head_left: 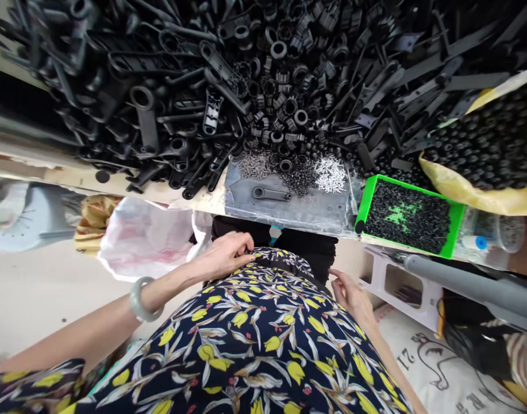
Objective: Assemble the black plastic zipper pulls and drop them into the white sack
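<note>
My left hand (pixel 229 253) is at the front of the floral garment (pixel 263 322), near its waist. Its fingers are curled towards the thumb, and whatever is between them, if anything, cannot be made out. At the right side of the lap, beside the black cloth (pixel 323 256), is my right hand (pixel 353 296) with fingers partly stretched and apart. Ahead of both hands, a black plastic lever-like part (pixel 272 194) lies on a grey work plate (pixel 289 215). Small white pins (pixel 330 174), grey pins (pixel 255 165) and tiny black pieces (pixel 298 179) are heaped along its back.
Black handles (pixel 146 118) and ring-shaped parts (pixel 278 50) pile high across the table. A green tray (pixel 456 230) of black bits stands right, near a yellow-edged sack (pixel 474 198) of black pieces. A white plastic bag (pixel 146 238) hangs left; a pale stool (pixel 424 313) stands right.
</note>
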### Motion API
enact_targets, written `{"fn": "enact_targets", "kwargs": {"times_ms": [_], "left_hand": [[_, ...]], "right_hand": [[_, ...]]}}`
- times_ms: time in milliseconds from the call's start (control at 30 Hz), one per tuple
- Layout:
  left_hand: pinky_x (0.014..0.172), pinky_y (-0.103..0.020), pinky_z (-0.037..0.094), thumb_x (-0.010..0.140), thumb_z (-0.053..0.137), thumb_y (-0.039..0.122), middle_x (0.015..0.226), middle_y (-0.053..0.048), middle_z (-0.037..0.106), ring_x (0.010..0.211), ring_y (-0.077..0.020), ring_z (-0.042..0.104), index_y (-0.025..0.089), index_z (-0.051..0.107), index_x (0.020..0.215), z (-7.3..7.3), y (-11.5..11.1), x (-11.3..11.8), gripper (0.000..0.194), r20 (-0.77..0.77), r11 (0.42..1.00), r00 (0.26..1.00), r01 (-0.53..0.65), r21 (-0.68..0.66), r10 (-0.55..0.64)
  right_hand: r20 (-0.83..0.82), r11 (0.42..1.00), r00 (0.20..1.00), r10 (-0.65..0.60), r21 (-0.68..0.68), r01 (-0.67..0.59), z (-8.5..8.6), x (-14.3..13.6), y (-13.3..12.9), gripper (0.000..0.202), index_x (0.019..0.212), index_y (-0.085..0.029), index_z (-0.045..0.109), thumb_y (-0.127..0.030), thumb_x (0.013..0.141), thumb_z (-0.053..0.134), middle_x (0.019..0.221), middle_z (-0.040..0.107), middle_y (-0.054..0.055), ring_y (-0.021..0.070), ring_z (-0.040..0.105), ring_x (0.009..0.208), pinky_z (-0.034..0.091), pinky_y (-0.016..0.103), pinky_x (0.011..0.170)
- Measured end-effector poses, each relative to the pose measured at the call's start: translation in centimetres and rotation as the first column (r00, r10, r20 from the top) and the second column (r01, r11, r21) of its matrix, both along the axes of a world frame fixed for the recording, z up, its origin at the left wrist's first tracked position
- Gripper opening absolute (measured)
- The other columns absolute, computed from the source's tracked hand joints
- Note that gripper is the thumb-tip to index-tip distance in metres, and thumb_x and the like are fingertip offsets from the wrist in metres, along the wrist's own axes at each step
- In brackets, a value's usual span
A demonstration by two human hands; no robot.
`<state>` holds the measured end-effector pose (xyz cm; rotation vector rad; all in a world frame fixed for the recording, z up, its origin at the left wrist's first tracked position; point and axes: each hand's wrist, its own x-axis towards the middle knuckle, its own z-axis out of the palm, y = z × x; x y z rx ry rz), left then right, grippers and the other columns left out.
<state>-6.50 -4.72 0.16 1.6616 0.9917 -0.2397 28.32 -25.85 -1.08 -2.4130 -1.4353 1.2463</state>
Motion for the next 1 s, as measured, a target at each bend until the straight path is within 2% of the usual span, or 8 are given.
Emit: {"fn": "enact_targets", "kwargs": {"times_ms": [100, 233, 433, 533, 600, 667, 767, 1000], "left_hand": [[0.075, -0.028, 0.044, 0.101, 0.052, 0.052, 0.097, -0.005, 0.072, 0.083, -0.0192, 0.063, 0.022, 0.074, 0.108, 0.1, -1.8, -2.9, 0.037, 0.104, 0.987, 0.993, -0.042, -0.153, 0.058], [0.080, -0.027, 0.049, 0.099, 0.059, 0.053, 0.108, -0.006, 0.079, 0.093, -0.0218, 0.070, 0.026, 0.081, 0.115, -0.2, -1.9, -4.0, 0.039, 0.114, 0.976, 0.986, -0.100, -0.195, 0.124], [0.075, -0.025, 0.047, 0.089, 0.068, 0.050, 0.104, -0.006, 0.080, 0.088, -0.0223, 0.069, 0.024, 0.083, 0.112, -0.2, -0.1, -2.7, 0.038, 0.101, 0.942, 0.994, -0.005, -0.336, 0.042], [0.067, -0.024, 0.042, 0.079, 0.074, 0.043, 0.083, -0.001, 0.073, 0.075, -0.0184, 0.061, 0.021, 0.079, 0.099, -0.5, -0.3, -1.8, 0.030, 0.053, 0.898, 0.990, -0.093, -0.429, 0.128], [0.061, -0.023, 0.038, 0.070, 0.078, 0.041, 0.072, 0.002, 0.064, 0.067, -0.0160, 0.055, 0.020, 0.072, 0.087, -0.8, -0.6, -1.1, 0.027, -0.012, 0.806, 0.956, -0.255, -0.533, 0.295], [0.060, -0.023, 0.037, 0.065, 0.082, 0.043, 0.071, 0.003, 0.062, 0.065, -0.0147, 0.053, 0.020, 0.067, 0.083, -0.9, -1.0, -0.8, 0.033, -0.098, 0.632, 0.888, -0.393, -0.668, 0.449], [0.058, -0.022, 0.036, 0.061, 0.090, 0.049, 0.073, 0.003, 0.062, 0.061, -0.0118, 0.050, 0.019, 0.067, 0.084, -1.0, -1.3, -1.0, 0.045, -0.152, 0.440, 0.835, -0.423, -0.792, 0.530], [0.058, -0.023, 0.039, 0.047, 0.099, 0.051, 0.064, 0.003, 0.064, 0.058, -0.0114, 0.054, 0.016, 0.068, 0.073, -3.2, -1.9, 1.0, 0.054, -0.220, 0.346, 0.730, -0.539, -0.768, 0.647]], "right_hand": [[-0.175, 0.991, 0.985, -0.007, 0.127, 0.029, 1.7, -1.3, 2.7, 0.038, 0.129, -0.030, 0.069, -0.052, 0.104, 0.051, 0.103, 0.071, 0.008, 0.0253, 0.067, 0.088, 0.055, 0.040, 0.084], [-0.512, 0.974, 0.832, 0.212, 0.175, -0.141, 1.8, -3.6, 7.2, 0.040, 0.123, -0.030, 0.075, -0.055, 0.106, 0.050, 0.108, 0.071, 0.008, 0.0228, 0.068, 0.094, 0.055, 0.034, 0.080], [-0.529, 0.893, 0.727, 0.438, 0.164, -0.419, 1.1, -4.0, 12.0, 0.036, 0.108, -0.027, 0.080, -0.050, 0.105, 0.053, 0.106, 0.078, 0.004, 0.0191, 0.070, 0.088, 0.052, 0.029, 0.078], [-0.501, 0.833, 0.679, 0.536, 0.183, -0.523, 2.4, -3.9, 13.8, 0.033, 0.106, -0.030, 0.082, -0.048, 0.104, 0.055, 0.104, 0.081, 0.002, 0.0193, 0.071, 0.087, 0.051, 0.030, 0.077], [-0.472, 0.827, 0.688, 0.551, 0.198, -0.527, 3.6, -3.9, 14.9, 0.031, 0.109, -0.031, 0.082, -0.049, 0.103, 0.057, 0.104, 0.081, 0.002, 0.0199, 0.072, 0.087, 0.051, 0.031, 0.079], [-0.447, 0.864, 0.740, 0.502, 0.228, -0.448, 4.8, -4.0, 16.0, 0.033, 0.116, -0.030, 0.081, -0.049, 0.102, 0.058, 0.110, 0.081, 0.003, 0.0204, 0.072, 0.090, 0.051, 0.031, 0.081], [-0.402, 0.903, 0.820, 0.408, 0.307, -0.299, 5.8, -3.6, 17.3, 0.035, 0.121, -0.028, 0.079, -0.048, 0.102, 0.057, 0.115, 0.080, 0.004, 0.0203, 0.071, 0.091, 0.052, 0.031, 0.079], [-0.095, 0.841, 0.978, 0.184, 0.530, -0.107, 3.8, -0.6, 19.8, 0.029, 0.110, -0.025, 0.079, -0.041, 0.101, 0.057, 0.104, 0.080, 0.006, 0.0207, 0.071, 0.084, 0.053, 0.034, 0.081]]}}
